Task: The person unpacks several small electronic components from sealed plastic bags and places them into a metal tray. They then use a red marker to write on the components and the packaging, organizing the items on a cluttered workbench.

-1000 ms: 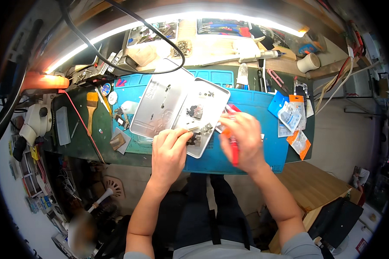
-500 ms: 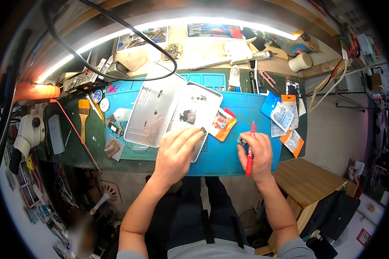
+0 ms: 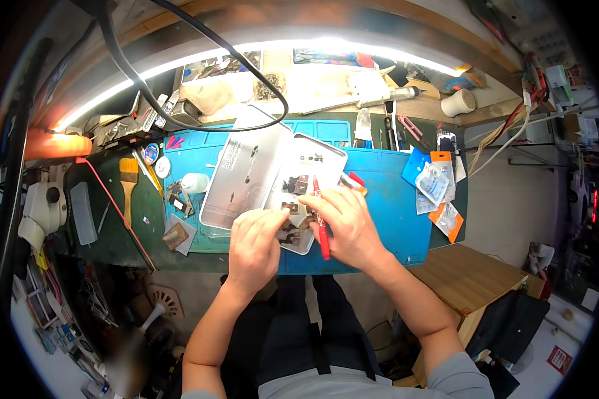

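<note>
An open, shallow metal tin with small dark parts lies on the blue work mat (image 3: 386, 179); its white tray half (image 3: 323, 176) is on the right, the grey lid half (image 3: 236, 173) on the left. My right hand (image 3: 349, 223) reaches over the tray with a red pen (image 3: 323, 233) held in it, tip pointing away from me. Opposite, my left hand (image 3: 254, 249) is closed in a pinch at the tray's near left edge. By its fingertips is a small dark part (image 3: 290, 207), too small to name. Several dark pieces (image 3: 289, 234) lie between the hands.
Blue and orange packets (image 3: 436, 183) lie at the mat's right. To the left are a wide brush (image 3: 128, 179), a white bottle (image 3: 195, 182) and a clear plastic case (image 3: 83, 213). A black cable (image 3: 246, 56) loops overhead. A wooden cabinet (image 3: 472, 272) stands at the lower right.
My right hand has moved left with the red pen, from the mat to over the tray, covering most of an orange packet. My left hand has drawn slightly back toward me, uncovering dark pieces in the tray.
</note>
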A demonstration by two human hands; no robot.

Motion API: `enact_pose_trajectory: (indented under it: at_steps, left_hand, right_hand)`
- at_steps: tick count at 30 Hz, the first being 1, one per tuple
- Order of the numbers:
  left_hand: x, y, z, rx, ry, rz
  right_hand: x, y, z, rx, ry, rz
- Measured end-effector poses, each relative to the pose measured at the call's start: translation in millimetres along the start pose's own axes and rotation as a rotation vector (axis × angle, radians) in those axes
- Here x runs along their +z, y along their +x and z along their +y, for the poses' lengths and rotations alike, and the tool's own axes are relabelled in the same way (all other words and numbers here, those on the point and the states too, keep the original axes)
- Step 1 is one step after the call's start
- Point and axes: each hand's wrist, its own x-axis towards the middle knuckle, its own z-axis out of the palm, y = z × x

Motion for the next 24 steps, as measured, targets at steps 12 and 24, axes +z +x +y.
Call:
enact_pose_trajectory:
  at_steps: [12, 24]
  left_hand:
    - [12.7, 12.7, 3.7, -0.014, 0.062, -0.040]
    - [26.4, 32.1, 10.4, 0.154, -0.001, -0.094]
  right_hand:
    - [7.8, -15.0, 11.8, 0.037, 0.026, 0.179]
    - [-9.4, -57.7, 26.8, 0.412, -0.062, 0.424]
